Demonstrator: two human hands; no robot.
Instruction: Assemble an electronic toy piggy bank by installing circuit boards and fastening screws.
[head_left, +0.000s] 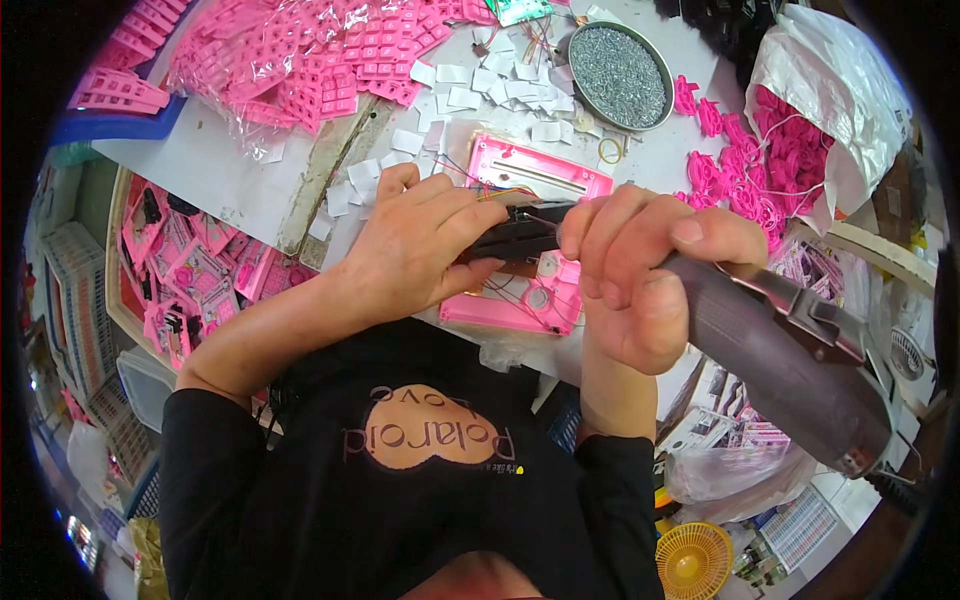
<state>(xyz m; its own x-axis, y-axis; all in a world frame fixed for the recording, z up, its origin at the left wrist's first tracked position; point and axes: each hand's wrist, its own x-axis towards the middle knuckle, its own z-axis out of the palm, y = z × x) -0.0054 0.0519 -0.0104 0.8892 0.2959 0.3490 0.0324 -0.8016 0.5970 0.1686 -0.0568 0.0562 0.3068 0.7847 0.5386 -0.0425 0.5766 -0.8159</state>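
Observation:
My left hand point(425, 230) grips a black plastic part point(515, 240) over the middle of the worktop. My right hand point(640, 260) is closed round a dark grey electric screwdriver point(785, 350), whose thin bit point(540, 218) points left at the black part. Whether the bit sits in a screw is too small to tell. Beneath and in front of the part lies a pink plastic housing point(500, 312) with thin wires and a round white piece. Just behind the hands is another pink shell point(540, 168) with a pale slotted panel and coloured wires; the hands partly cover both.
A round metal bowl of small screws point(620, 75) stands at the back, near scattered white paper squares point(465, 97). Pink key sheets point(310, 55) pile up at back left. Pink pieces spill from a white bag point(835, 100) at right. A bin of pink parts point(205, 265) is at left.

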